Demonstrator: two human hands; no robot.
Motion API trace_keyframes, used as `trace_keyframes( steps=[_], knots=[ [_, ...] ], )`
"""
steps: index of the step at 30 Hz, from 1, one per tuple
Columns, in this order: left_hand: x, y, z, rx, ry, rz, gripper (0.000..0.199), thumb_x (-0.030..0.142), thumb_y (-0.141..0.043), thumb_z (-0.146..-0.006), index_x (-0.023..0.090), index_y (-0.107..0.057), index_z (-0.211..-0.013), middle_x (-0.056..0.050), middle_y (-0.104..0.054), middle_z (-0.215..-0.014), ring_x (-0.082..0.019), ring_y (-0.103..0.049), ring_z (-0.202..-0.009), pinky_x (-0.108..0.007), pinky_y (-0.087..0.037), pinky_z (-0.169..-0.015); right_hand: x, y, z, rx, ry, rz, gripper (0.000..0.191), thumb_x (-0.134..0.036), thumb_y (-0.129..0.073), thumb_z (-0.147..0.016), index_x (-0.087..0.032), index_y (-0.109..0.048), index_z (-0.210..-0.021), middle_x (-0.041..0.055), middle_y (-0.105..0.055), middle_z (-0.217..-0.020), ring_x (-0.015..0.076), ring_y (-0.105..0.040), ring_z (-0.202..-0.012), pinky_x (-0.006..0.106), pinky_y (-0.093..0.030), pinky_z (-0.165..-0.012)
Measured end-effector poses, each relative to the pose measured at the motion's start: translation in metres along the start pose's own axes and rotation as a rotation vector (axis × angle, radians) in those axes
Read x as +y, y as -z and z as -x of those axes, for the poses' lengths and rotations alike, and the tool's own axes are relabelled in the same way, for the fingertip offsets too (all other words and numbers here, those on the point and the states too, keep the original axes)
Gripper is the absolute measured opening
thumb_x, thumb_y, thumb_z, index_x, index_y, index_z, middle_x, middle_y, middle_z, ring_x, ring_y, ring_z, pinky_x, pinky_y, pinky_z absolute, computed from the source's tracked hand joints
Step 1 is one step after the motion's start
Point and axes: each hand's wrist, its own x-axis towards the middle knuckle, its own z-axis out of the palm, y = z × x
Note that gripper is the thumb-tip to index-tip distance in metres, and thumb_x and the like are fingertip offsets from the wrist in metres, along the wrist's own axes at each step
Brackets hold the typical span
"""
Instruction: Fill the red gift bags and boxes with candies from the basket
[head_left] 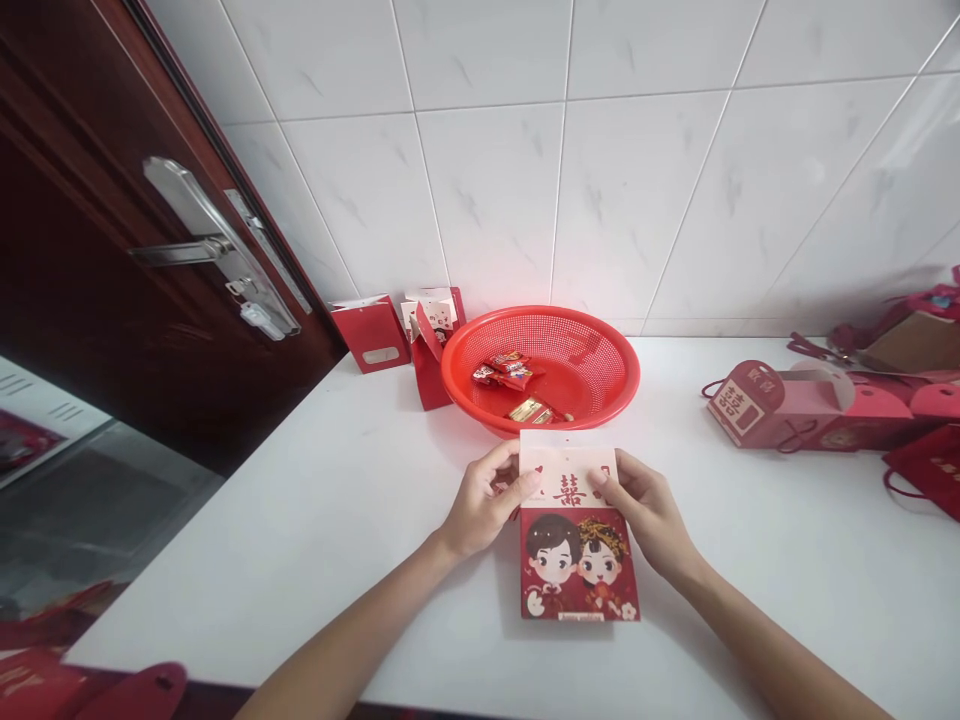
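Head view: left hand [486,500] and right hand [645,512] grip the cream top flap of a flat red paper wedding box [580,565], lying on the bench [300,540] between them. Just ahead of the hands: red plastic basket [627,368] holding wrapped candies [508,372].

My head camera looked forward and down, close above my left hand [484,500] and right hand [646,515].

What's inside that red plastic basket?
Wrapped sweets in red packets and gold ones lie in the basket; anything beneath them is hidden.
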Motion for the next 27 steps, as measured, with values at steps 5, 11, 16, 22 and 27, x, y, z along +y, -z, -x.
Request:
trace_keyframes(
  steps=[5, 11, 16, 22, 27],
  knots=[
    [-0.0011, -0.0007, 0.0010, -0.014, 0.006, 0.018, 0.042, 0.046, -0.076, -0.087, 0.015, -0.071, -0.114, -0.008, -0.077, -0.096, -0.020, -0.067, -0.082, -0.028, -0.052, -0.072, 0.0016, -0.0005, 0.0007, -0.006, -0.018, -0.053, 0.036, -0.053, -0.076, -0.087, -0.020, -0.065, -0.094, 0.0054, -0.077, -0.087, 0.0217, -0.073, -0.074, 0.031, -0.059, -0.067],
    [-0.0014, -0.0060, 0.0024, -0.023, 0.050, 0.155, 0.045, 0.045, -0.079, -0.084, 0.017, -0.069, -0.118, -0.009, -0.077, -0.101, -0.022, -0.069, -0.085, -0.031, -0.056, -0.077, 0.0046, -0.0037, 0.0040, -0.014, -0.030, -0.071, 0.035, -0.052, -0.075, -0.087, -0.019, -0.066, -0.096, 0.0066, -0.077, -0.090, 0.0224, -0.073, -0.076, 0.032, -0.059, -0.068],
    [0.0002, -0.0061, 0.0052, -0.069, 0.066, 0.114, 0.039, 0.045, -0.079, -0.084, 0.015, -0.072, -0.108, -0.005, -0.073, -0.086, -0.019, -0.065, -0.075, -0.029, -0.054, -0.072, 0.0043, -0.0027, 0.0036, -0.032, -0.025, -0.074, 0.039, -0.053, -0.077, -0.084, -0.020, -0.066, -0.101, 0.0066, -0.077, -0.093, 0.0243, -0.073, -0.079, 0.033, -0.060, -0.066],
    [0.0007, -0.0050, 0.0067, -0.079, 0.074, 0.067, 0.041, 0.046, -0.078, -0.084, 0.017, -0.073, -0.112, -0.003, -0.071, -0.082, -0.018, -0.063, -0.072, -0.029, -0.052, -0.070, 0.0030, -0.0023, 0.0039, -0.046, -0.035, -0.037, 0.041, -0.056, -0.076, -0.085, -0.020, -0.064, -0.099, 0.0037, -0.072, -0.082, 0.0188, -0.068, -0.069, 0.027, -0.055, -0.059],
    [-0.0002, -0.0049, 0.0056, -0.056, 0.075, 0.045, 0.041, 0.046, -0.080, -0.081, 0.016, -0.074, -0.108, -0.003, -0.070, -0.079, -0.019, -0.064, -0.073, -0.028, -0.052, -0.067, 0.0046, -0.0017, 0.0047, -0.040, -0.036, -0.035, 0.040, -0.056, -0.076, -0.085, -0.020, -0.064, -0.099, 0.0017, -0.068, -0.078, 0.0157, -0.064, -0.066, 0.025, -0.052, -0.058]
  ],
)
